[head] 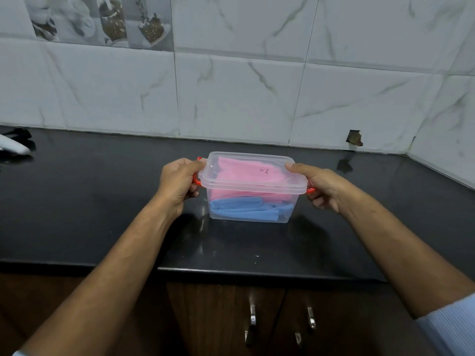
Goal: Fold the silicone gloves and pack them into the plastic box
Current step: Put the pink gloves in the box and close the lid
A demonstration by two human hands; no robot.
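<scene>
A clear plastic box point(250, 214) stands on the black countertop point(102, 201), its clear lid point(213, 163) on top. Inside lie folded pink silicone gloves point(246, 173) above folded blue silicone gloves point(241, 208). My left hand point(180, 183) grips the box's left end, thumb on the lid, fingers around the red clasp point(195, 179). My right hand point(318, 186) grips the right end the same way, thumb on the lid, fingers over the right red clasp point(310, 190).
A marble-tiled wall point(257, 86) rises right behind the counter and wraps round on the right. A white object point(14, 147) with something black lies at the far left. Below the counter's front edge are wooden cabinet doors with metal handles point(253, 318).
</scene>
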